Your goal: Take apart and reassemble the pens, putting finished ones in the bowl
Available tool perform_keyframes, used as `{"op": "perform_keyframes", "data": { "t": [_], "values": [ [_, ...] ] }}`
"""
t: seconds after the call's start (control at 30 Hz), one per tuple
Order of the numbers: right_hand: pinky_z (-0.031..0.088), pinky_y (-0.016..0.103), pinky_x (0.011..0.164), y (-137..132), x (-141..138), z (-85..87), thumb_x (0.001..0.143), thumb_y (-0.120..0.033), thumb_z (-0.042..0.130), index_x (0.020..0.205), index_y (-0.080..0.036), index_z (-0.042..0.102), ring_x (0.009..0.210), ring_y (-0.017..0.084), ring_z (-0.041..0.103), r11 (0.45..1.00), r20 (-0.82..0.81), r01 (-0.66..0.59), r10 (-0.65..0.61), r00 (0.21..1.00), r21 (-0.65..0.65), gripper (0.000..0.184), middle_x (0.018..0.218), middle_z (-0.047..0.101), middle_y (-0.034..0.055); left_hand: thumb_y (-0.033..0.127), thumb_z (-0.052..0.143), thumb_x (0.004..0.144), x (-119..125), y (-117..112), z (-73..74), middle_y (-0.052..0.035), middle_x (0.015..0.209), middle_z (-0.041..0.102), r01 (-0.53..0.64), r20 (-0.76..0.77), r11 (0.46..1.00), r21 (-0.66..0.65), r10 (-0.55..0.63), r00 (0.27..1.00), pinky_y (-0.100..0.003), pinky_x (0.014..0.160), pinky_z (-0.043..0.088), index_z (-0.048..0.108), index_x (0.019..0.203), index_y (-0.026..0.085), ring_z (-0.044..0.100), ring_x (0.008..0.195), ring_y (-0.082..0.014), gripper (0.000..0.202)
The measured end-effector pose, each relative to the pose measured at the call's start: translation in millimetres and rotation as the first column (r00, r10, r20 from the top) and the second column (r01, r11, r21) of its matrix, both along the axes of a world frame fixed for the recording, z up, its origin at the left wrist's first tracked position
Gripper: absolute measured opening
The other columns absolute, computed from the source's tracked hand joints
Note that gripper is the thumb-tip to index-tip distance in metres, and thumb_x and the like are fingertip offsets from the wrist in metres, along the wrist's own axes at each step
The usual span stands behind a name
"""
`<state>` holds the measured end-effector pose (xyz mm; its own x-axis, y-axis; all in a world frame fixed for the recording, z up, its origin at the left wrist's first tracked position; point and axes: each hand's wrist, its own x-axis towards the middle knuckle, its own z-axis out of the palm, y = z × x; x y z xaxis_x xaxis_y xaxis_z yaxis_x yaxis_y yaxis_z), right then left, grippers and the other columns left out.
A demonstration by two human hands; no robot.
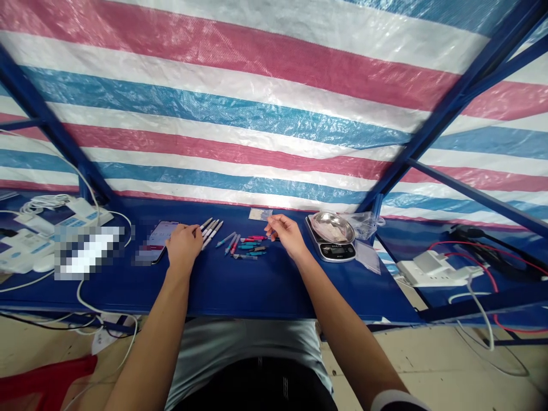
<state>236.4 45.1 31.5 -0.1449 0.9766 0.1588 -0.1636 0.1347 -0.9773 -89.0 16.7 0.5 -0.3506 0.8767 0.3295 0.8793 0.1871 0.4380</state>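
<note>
My left hand rests on the blue table with its fingers curled round the ends of several white pens that fan out to the right. My right hand hovers just right of a small heap of pen parts, blue, red and grey. Its thumb and fingers are pinched together near a small clear bag; what they hold is too small to name.
A kitchen scale with a steel bowl stands right of my right hand, with clear plastic bags beside it. A phone lies left of my left hand. White boxes and cables crowd the far left. A power strip sits at right.
</note>
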Motion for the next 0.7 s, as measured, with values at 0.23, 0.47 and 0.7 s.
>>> {"op": "perform_keyframes", "data": {
  "t": [0.23,0.47,0.7],
  "values": [
    [0.051,0.027,0.055,5.5,2.2,-8.4,0.086,-0.061,0.078,0.097,-0.021,0.073,0.067,0.017,0.068,0.999,0.103,0.027,-0.031,0.994,0.044,0.042,0.079,0.076,0.0036,0.037,0.053,0.099,14.5,-2.2,3.6,-0.0192,0.128,0.068,-0.025,-0.009,0.996,0.082,0.026,1.000,-0.060,0.102,0.039,0.077,0.113,0.021,0.060,0.118,-0.0417,0.032],
    [0.052,0.045,0.100,5.4,9.6,-21.6,0.096,-0.027,0.070,0.104,-0.025,0.078,0.108,0.028,0.068,0.891,0.666,-0.159,-0.189,0.722,0.425,0.012,0.108,0.079,0.0077,0.040,0.056,0.102,55.1,-1.2,6.8,-0.0096,0.115,0.077,0.464,-0.071,0.879,0.111,-0.459,0.886,-0.050,0.104,0.042,0.077,0.108,0.027,0.063,0.118,-0.0346,0.025],
    [0.052,0.044,0.099,9.0,5.8,-30.7,0.097,-0.012,0.065,0.107,-0.025,0.081,0.112,0.029,0.064,0.865,0.778,-0.293,-0.160,0.608,0.407,0.022,0.105,0.080,0.0070,0.038,0.063,0.099,72.2,-4.4,2.3,-0.0093,0.110,0.078,0.510,-0.026,0.855,0.095,-0.510,0.860,-0.055,0.108,0.043,0.077,0.104,0.027,0.066,0.114,-0.0352,0.019]
  ]
}}
